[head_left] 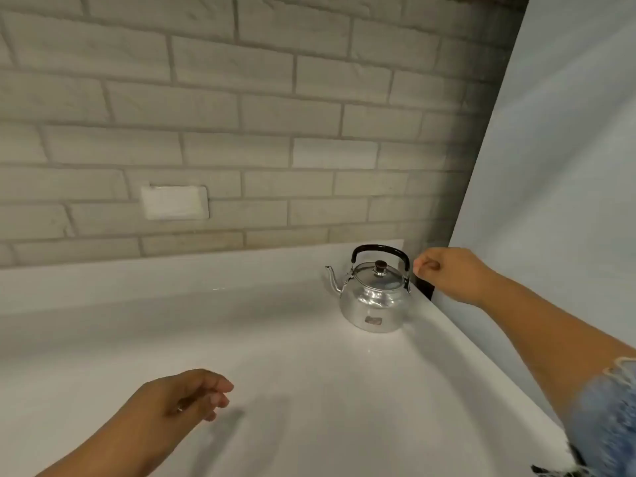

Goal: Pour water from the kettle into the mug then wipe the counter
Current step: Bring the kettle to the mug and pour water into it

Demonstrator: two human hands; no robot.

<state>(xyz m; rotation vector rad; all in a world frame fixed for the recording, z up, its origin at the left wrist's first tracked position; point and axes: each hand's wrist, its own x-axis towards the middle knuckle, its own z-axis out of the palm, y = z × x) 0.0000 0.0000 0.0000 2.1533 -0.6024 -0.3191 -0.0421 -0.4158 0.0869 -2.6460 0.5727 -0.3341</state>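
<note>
A shiny steel kettle (pixel 375 297) with a black arched handle and a dark lid knob stands upright on the white counter (pixel 275 356), near its back right corner, spout pointing left. My right hand (pixel 451 273) hovers just right of the handle, fingers curled, holding nothing and a small gap away from it. My left hand (pixel 192 394) floats low over the counter's front left, fingers loosely bent and empty, with a ring on one finger. No mug or cloth is in view.
A pale brick wall (pixel 241 115) runs behind the counter, with a white wall plate (pixel 174 202) at left. A tall light-grey panel (pixel 557 166) stands along the counter's right edge, close to the kettle.
</note>
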